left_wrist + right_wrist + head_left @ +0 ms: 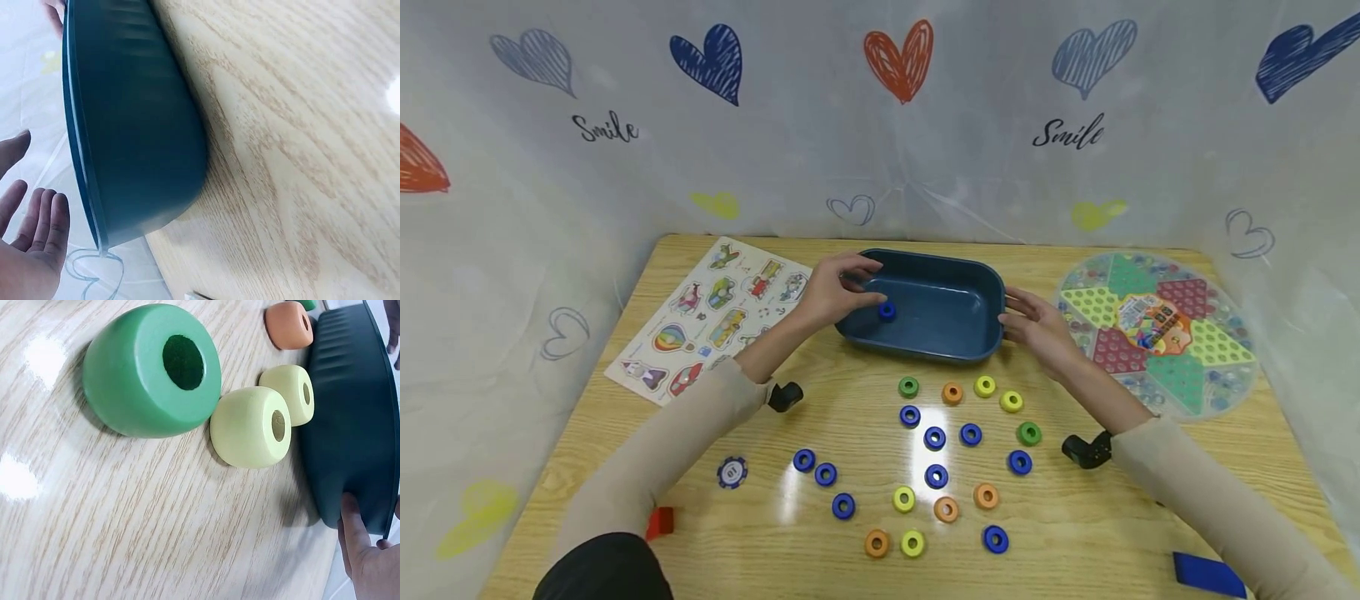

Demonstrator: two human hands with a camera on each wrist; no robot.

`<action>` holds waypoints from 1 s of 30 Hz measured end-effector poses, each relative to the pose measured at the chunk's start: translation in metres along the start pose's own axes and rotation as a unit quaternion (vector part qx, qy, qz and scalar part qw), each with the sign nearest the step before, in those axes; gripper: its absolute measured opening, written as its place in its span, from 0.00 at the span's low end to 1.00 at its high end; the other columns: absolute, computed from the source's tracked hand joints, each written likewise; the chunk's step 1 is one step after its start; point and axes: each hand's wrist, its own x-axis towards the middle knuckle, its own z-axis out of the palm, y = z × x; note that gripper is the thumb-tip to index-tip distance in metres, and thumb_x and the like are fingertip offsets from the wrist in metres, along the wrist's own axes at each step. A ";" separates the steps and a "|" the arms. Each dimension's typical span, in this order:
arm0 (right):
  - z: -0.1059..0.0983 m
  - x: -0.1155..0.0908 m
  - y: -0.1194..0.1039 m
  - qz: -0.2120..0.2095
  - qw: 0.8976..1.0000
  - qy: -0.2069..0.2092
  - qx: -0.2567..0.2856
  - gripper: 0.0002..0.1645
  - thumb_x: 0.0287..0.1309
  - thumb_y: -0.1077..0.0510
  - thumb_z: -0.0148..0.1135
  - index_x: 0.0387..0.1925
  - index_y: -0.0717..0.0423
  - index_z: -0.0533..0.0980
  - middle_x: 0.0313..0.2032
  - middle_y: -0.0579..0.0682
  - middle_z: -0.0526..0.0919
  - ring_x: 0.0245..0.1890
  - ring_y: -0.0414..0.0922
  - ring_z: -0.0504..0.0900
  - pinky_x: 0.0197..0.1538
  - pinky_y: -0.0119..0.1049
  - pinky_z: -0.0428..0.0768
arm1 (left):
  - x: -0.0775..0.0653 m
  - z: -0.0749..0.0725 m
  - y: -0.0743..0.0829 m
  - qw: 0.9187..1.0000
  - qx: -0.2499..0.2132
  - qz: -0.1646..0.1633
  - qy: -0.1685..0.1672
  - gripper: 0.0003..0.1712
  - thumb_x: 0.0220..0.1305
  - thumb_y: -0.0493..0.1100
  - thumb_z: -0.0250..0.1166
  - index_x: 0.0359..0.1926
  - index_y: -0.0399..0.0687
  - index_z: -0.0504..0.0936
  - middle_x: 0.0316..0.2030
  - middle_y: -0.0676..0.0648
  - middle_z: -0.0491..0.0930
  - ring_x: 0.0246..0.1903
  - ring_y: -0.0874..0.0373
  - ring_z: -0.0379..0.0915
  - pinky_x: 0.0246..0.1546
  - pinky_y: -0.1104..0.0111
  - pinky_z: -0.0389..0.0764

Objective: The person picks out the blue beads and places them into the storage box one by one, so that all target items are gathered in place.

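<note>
Head: upright basin [943, 310], long axis crosswise; left grip [831, 292] wide, right grip [1039, 327] holding it.

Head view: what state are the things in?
Tray: upright, open-topped
Blue ring: inside tray, unheld
Left hand: holding nothing
Right hand: touching tray's right end
Rings outside tray: flat, holes up
Chip: flat
Puzzle board: flat, face up
Round game board: flat
Red block: partly hidden
Blue block: unheld

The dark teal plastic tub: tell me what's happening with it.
A person's right hand touches the tub's right end, while the left hand, holding nothing, is over its left end. One round blue ring is inside the tub. Blue, green, orange and yellow rings are scattered on the wood-grain table in front.
</note>
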 end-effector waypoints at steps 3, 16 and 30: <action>0.001 0.000 0.000 0.003 1.000 -0.002 -0.005 0.34 0.65 0.64 0.50 0.69 0.59 0.52 0.64 0.62 0.60 0.58 0.57 0.68 0.49 0.36 0.76 | -0.013 -0.007 0.012 1.000 -0.013 -0.005 -0.010 0.24 0.48 0.36 0.73 0.49 0.39 0.80 0.43 0.43 0.76 0.43 0.47 0.73 0.41 0.59 0.78; 0.000 0.002 0.001 0.002 1.000 -0.003 -0.009 0.33 0.65 0.64 0.50 0.69 0.60 0.52 0.64 0.63 0.60 0.57 0.58 0.68 0.46 0.32 0.78 | -0.106 -0.025 0.040 0.995 -0.067 -0.032 -0.068 0.21 0.48 0.27 0.70 0.47 0.30 0.79 0.45 0.34 0.76 0.44 0.39 0.72 0.40 0.51 0.77; -0.001 0.001 -0.001 0.003 1.000 -0.007 -0.006 0.34 0.66 0.64 0.50 0.70 0.59 0.51 0.65 0.61 0.59 0.58 0.58 0.67 0.49 0.36 0.77 | -0.189 -0.021 0.033 0.992 0.002 -0.047 -0.114 0.25 0.42 0.29 0.74 0.46 0.38 0.80 0.46 0.40 0.77 0.43 0.46 0.74 0.38 0.56 0.78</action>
